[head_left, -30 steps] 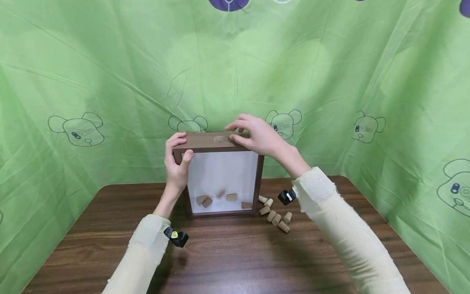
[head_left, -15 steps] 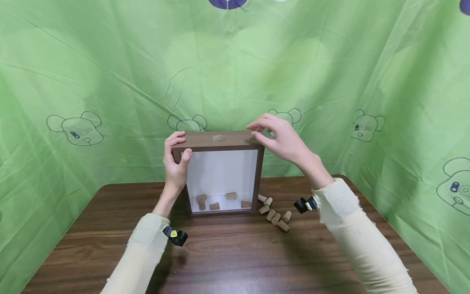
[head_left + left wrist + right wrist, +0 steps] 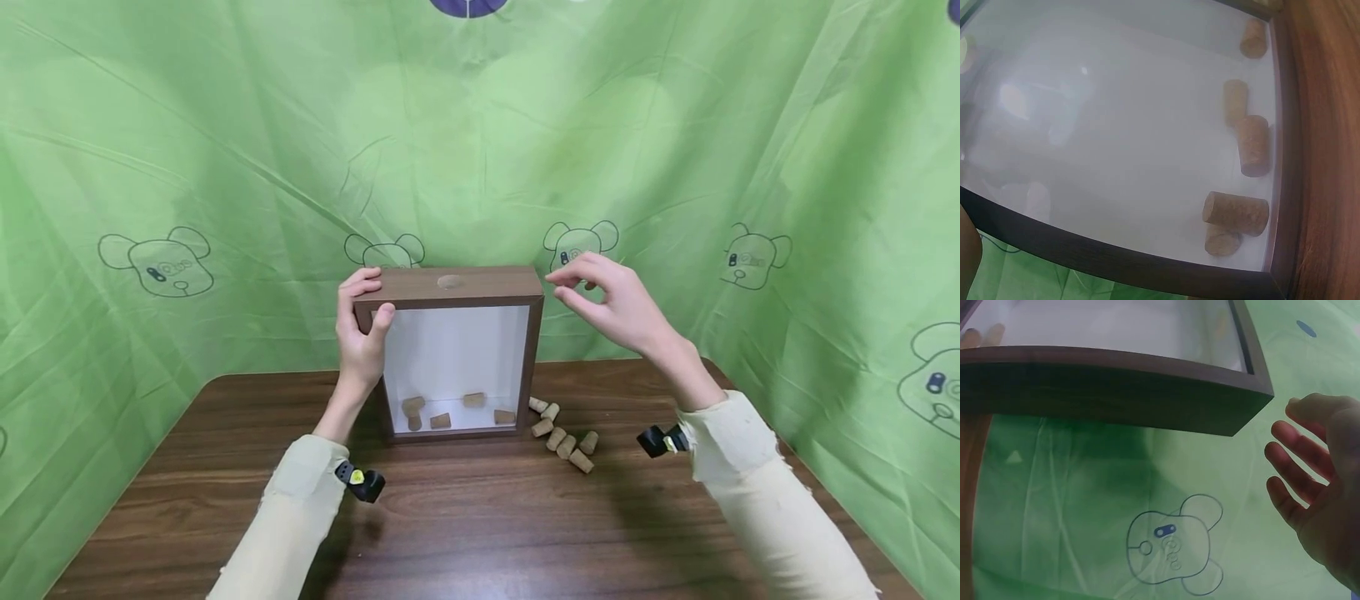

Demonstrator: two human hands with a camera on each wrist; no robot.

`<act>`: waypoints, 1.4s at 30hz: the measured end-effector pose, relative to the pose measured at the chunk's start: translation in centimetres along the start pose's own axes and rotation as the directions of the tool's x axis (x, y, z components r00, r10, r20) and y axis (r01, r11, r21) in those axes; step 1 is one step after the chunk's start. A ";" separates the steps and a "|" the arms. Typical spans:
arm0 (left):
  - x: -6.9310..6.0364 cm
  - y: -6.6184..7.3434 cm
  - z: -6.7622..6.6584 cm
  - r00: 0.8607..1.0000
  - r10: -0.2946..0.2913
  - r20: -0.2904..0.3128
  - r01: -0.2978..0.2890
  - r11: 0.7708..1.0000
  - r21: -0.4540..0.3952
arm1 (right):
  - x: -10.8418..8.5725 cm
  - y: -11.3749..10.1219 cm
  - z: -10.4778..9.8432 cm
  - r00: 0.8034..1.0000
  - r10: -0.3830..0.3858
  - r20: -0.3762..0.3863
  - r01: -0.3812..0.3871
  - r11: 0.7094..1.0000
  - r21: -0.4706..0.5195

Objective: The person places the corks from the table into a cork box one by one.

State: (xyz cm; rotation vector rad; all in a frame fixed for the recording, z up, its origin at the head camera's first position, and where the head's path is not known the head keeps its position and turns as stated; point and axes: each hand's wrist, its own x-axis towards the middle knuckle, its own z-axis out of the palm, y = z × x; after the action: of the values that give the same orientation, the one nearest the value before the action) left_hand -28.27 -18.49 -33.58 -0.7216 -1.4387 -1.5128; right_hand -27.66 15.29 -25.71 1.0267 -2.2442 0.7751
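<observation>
Left hand (image 3: 362, 342) grips an upright, brown-framed white box (image 3: 461, 354) containing tan corks (image 3: 474, 400); right hand (image 3: 618, 307), loosely spread, hovers right.

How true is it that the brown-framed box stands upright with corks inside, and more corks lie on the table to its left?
Only the side is wrong: the head view shows the loose corks on the table to the right of the box.
</observation>
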 end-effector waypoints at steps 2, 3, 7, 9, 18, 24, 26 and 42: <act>0.0 0.0 0.0 1.000 0.001 0.003 -0.001 1.000 -0.001 | -0.5 0.2 0.0 1.000 0.002 0.000 -0.002 1.000 -0.003; 0.0 0.0 0.1 1.000 0.000 0.004 0.000 1.000 -0.001 | -0.7 0.2 -0.1 1.000 0.006 0.001 -0.006 1.000 -0.004; 0.0 0.0 0.1 1.000 -0.005 0.005 0.005 1.000 0.000 | -1.6 0.5 -0.1 1.000 0.019 0.004 -0.019 1.000 -0.002; 0.0 0.1 0.2 1.000 -0.009 0.004 0.009 1.000 0.002 | -2.1 0.5 -0.1 1.000 0.024 0.005 -0.024 1.000 -0.002; 0.0 0.0 0.2 1.000 -0.012 0.010 0.012 1.000 0.005 | -4.1 1.5 0.3 0.999 0.045 0.023 -0.045 0.999 -0.012; -0.2 0.0 0.1 1.000 -0.020 0.008 0.020 1.000 -0.003 | -5.7 2.2 0.9 0.997 0.064 0.048 -0.064 0.998 -0.009; -0.3 0.0 0.1 1.000 -0.021 0.008 0.021 1.000 -0.004 | -6.3 2.4 1.1 0.996 0.067 0.055 -0.067 0.998 -0.008; -0.1 0.0 -0.3 1.000 -0.014 0.002 0.014 1.000 0.027 | -10.0 4.3 3.4 0.984 0.119 0.129 -0.121 0.993 0.004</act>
State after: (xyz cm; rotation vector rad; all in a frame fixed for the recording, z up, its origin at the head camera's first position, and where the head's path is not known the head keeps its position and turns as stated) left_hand -28.22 -18.75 -33.70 -0.6983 -1.4656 -1.5009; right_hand -26.31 20.02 -35.96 0.9793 -2.4328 0.7941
